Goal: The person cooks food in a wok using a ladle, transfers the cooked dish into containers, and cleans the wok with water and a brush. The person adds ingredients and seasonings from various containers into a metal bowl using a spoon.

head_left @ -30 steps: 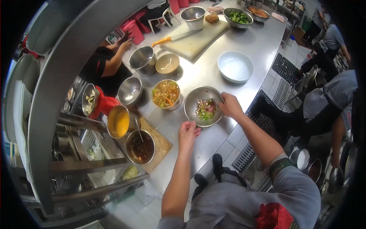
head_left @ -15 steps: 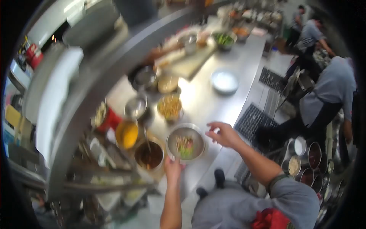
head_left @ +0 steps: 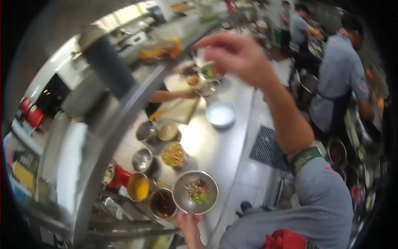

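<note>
A metal bowl (head_left: 195,192) with chopped green, pink and brown pieces inside is at the near end of the steel counter (head_left: 199,153). Its near rim is gripped by my left hand (head_left: 189,224), thumb on the edge. My right hand (head_left: 236,56) is raised high over the counter, blurred, with fingers partly extended and nothing visible in it. Beyond the bowl stands a bowl of shredded orange and green food (head_left: 173,154). Left of the held bowl are a pot of dark sauce (head_left: 162,204) and a container of yellow liquid (head_left: 138,187).
A pale round dish (head_left: 221,114) sits farther up the counter. Another person's arm (head_left: 174,95) reaches over a cutting board (head_left: 178,108). A steel shelf edge (head_left: 124,110) crosses on the left. A co-worker (head_left: 338,79) stands at the right.
My right hand has let go of the bowl's rim and risen far up and forward. My left hand has taken hold of the near rim. The view has tilted up; another person's arm now reaches in.
</note>
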The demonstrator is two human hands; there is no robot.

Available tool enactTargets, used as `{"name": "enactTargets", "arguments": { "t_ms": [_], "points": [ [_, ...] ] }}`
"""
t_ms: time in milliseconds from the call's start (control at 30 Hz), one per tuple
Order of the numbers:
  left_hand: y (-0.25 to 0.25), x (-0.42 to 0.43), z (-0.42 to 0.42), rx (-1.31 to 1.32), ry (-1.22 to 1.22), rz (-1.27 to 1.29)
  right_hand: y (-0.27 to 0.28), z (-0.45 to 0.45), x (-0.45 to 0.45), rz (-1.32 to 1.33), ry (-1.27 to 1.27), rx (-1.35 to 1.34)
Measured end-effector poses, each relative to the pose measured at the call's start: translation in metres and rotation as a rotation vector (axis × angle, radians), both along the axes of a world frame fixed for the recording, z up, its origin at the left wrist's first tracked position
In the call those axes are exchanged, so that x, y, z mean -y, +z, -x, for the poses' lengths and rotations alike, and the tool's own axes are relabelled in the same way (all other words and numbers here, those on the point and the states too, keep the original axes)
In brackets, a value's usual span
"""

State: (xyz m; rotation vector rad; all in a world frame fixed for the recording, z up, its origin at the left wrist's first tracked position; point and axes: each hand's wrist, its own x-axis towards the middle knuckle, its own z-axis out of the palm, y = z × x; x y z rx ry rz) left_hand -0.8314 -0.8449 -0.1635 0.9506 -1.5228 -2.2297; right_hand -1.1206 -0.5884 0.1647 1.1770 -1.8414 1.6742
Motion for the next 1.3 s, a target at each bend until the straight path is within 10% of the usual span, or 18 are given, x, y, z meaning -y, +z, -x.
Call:
{"name": "enactTargets", "arguments": {
  "t_ms": [100,300,567,1000,1300],
  "points": [
    [-0.007,-0.004,-0.003,-0.023,-0.03,-0.023,-0.084,-0.029,0.014,-0.248,-0.094,-0.075],
    [-0.022,-0.004,-0.002,0.032,-0.247,0.04,-0.197,-0.125,-0.039,-0.069,-0.21,0.627],
    [-0.015,-0.043,-0.01,0.079,-0.615,0.035,-0.281,-0.328,-0.25,-0.338,-1.373,0.6],
    [-0.023,-0.168,-0.009,0.088,-1.053,0.145,-0.43,-0.264,-0.3,-0.597,-0.794,0.729],
    [-0.044,-0.219,-0.029,0.098,-0.996,0.123,-0.35,-0.396,-0.34,-0.291,-1.304,0.717]
  ]
}}
